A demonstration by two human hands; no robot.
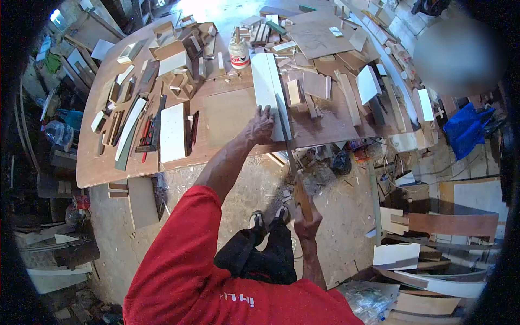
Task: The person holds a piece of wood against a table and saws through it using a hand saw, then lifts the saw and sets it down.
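A long white board (264, 73) lies on the wooden table, its near end at the front edge. A lengthwise line divides it down to a handsaw (302, 196), whose blade meets the board's near end. My right hand (307, 222) is wrapped round the saw's wooden handle, below the table edge. With fingers bent over the board's left side, my left hand (261, 125) holds it against the table. A brown flat panel (227, 116) lies just left of that hand.
A white glue tub (239, 54) stands behind the board. Wooden offcuts and small frames (181, 84) crowd the table (97, 174). Red-handled pliers (146, 130) lie at left. More boards (398, 255) are stacked at lower right. A blurred patch covers the upper right.
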